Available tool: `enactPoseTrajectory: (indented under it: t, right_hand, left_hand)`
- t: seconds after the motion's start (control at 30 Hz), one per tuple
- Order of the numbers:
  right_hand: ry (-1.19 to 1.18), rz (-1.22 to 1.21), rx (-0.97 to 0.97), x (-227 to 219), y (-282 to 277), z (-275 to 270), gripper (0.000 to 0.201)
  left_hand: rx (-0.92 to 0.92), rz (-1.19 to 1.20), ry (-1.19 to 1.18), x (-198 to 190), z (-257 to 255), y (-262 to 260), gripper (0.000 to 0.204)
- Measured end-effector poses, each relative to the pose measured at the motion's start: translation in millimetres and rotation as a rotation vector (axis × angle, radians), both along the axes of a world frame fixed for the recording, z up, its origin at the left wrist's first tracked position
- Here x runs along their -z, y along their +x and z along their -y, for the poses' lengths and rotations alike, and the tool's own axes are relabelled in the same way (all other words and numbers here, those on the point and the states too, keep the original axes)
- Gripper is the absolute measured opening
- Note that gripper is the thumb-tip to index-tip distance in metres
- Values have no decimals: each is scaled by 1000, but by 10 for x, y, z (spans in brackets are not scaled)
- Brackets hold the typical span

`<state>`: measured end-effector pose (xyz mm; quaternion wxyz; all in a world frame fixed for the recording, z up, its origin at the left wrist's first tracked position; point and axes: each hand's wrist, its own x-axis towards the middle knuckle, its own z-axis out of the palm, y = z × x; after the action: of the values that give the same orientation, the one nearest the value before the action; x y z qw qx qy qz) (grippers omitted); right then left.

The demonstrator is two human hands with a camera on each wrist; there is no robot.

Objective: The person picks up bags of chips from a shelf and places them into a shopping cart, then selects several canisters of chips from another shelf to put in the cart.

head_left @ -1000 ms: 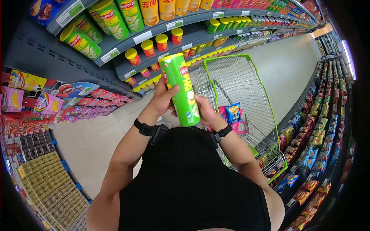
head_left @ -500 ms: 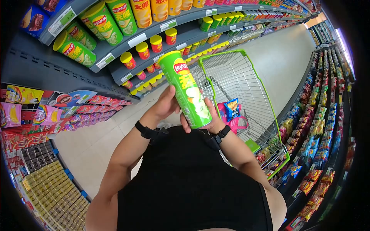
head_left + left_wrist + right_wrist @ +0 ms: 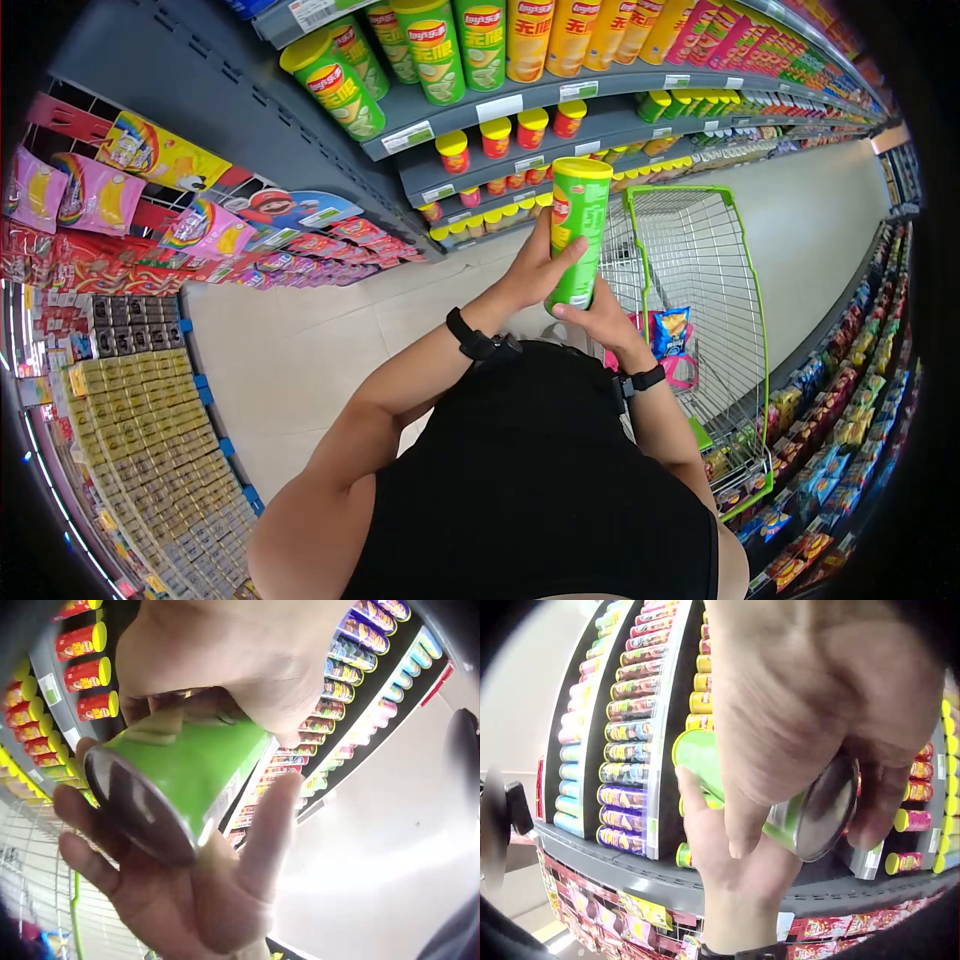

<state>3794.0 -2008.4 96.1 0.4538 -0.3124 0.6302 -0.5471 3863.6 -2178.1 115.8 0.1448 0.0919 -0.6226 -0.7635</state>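
A green can with a yellow lid (image 3: 585,215) stands nearly upright before the black top in the head view, its logo turned to the left side. The left hand (image 3: 540,268) grips its side, thumb across the front. At the can's base the right hand (image 3: 603,318) touches it. In the left wrist view the can's metal bottom (image 3: 139,806) lies against the spread right hand (image 3: 187,900), thumb standing away. The right wrist view shows the can's bottom (image 3: 829,810) beside the relaxed fingers of the right hand (image 3: 817,697); the left hand (image 3: 739,847) is behind.
A green-edged shopping cart (image 3: 755,300) stands right of the hands, holding a blue bag (image 3: 671,332) and something pink. Shelves of cans (image 3: 490,105) run across the front, hanging candy bags (image 3: 210,230) at left, stacked boxes (image 3: 150,430) lower left, snack racks at right.
The can has turned about its length, its logo now facing left, and stands more upright. Hands and can have shifted right in the head view, as have the shelves and cart.
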Motion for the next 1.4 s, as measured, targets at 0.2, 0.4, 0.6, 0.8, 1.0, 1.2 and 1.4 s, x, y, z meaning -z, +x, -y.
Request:
enactPoseTrajectory:
  t: [0.2,0.4,0.6,0.8,1.0,1.2,1.4]
  right_hand:
    - [-233,652,-149,-58,-26,-39,64]
    - [-109,439,-196,3,37,62,63]
    - [3,118,-278,-54,-141,232,59]
    - [-253,-20,64,-282,-325,267,82]
    - [-132,-424,-7,-679,-450,314,77]
    - [-9,-441,44,-642,-383,201,78]
    - [-101,-211,241,-494,-869,-241,72]
  left_hand:
    - [217,-56,234,-60,106,218,77]
    - [174,-83,116,38,220,309,80]
    - [20,-47,108,29,393,400,78]
    - [83,-11,-161,86,420,514,76]
    - [266,135,-436,45,448,574,77]
    - [344,144,-460,256,377,567,76]
    - [183,57,-372,293,283,303,59]
